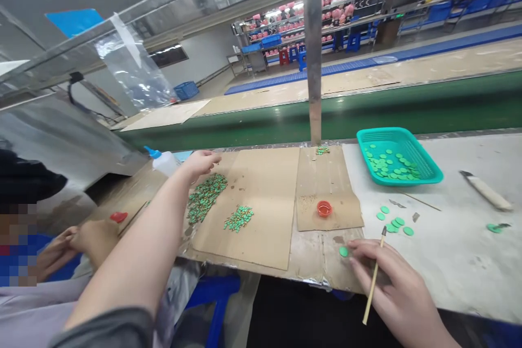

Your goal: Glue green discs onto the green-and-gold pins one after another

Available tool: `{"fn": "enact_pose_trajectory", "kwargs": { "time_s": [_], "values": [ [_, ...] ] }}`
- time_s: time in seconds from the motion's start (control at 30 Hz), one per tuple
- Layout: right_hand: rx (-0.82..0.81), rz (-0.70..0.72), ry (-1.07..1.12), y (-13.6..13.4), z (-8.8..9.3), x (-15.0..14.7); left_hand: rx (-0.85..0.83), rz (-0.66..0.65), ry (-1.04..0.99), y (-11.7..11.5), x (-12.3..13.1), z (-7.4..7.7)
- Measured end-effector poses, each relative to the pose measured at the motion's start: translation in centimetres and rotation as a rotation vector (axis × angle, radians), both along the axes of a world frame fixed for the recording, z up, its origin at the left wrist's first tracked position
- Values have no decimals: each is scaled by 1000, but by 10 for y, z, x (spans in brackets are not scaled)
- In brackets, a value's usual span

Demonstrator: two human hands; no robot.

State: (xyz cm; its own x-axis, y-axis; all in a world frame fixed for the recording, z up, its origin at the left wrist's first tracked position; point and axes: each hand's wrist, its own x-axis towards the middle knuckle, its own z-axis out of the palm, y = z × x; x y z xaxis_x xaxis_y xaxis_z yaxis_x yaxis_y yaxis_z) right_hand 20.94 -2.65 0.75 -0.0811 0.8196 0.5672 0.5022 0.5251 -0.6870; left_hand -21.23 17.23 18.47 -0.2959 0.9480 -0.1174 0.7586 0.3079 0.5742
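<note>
My left hand point(199, 163) hangs over the far edge of a cardboard sheet point(261, 234), its fingers loose and nothing visible in them. A white squeeze bottle with a blue nozzle point(164, 162) stands just beyond it. On that sheet lie a large patch of small green pieces point(206, 197) and a smaller patch point(238, 218). My right hand point(391, 277) grips a thin bamboo stick point(374, 283) with a dark tip, close to a flat green disc point(343, 251). More green discs point(391, 223) lie beyond it on the white bench.
A teal plastic basket point(399, 156) holds green discs. A small orange cup point(324, 208) sits on a second cardboard piece. A craft knife point(485, 190) lies at right. A co-worker's hands point(61, 250) are at left, near a red object point(118, 217). A metal post point(312, 49) rises behind.
</note>
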Motion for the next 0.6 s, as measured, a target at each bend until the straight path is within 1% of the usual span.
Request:
{"fn": "enact_pose_trajectory", "kwargs": {
  "time_s": [0.03, 0.07, 0.13, 0.2, 0.27, 0.3, 0.33, 0.4, 0.47, 0.53, 0.6],
  "values": [
    [19, -21, 31, -3, 7, -1, 45, -42, -124, -17, 13, -3],
    [28, -36, 57, -6, 16, -3, 78, -100, -254, -36, 30, -9],
    [14, -17, 86, -12, 36, -8, 79, -199, -497, -82, 73, -31],
    [-22, 66, 105, -18, 55, -15, -3, -263, -687, -130, 121, -58],
    [-52, 123, 138, -22, 68, -20, -101, -288, -861, -171, 165, -78],
    [-65, 139, 157, -23, 72, -21, -153, -248, -1041, -186, 184, -84],
    [-74, 139, 170, -25, 75, -22, -177, -208, -1161, -198, 198, -88],
    [-90, 131, 174, -27, 75, -20, -204, -149, -1326, -209, 217, -90],
    [-129, 139, 190, -29, 74, -17, -196, -144, -1374, -209, 224, -90],
    [-228, 186, 281, -30, 71, -15, -176, -171, -1387, -205, 225, -93],
    [-377, 249, 424, -30, 69, -13, -149, -225, -1382, -201, 222, -99]
  ]
}}
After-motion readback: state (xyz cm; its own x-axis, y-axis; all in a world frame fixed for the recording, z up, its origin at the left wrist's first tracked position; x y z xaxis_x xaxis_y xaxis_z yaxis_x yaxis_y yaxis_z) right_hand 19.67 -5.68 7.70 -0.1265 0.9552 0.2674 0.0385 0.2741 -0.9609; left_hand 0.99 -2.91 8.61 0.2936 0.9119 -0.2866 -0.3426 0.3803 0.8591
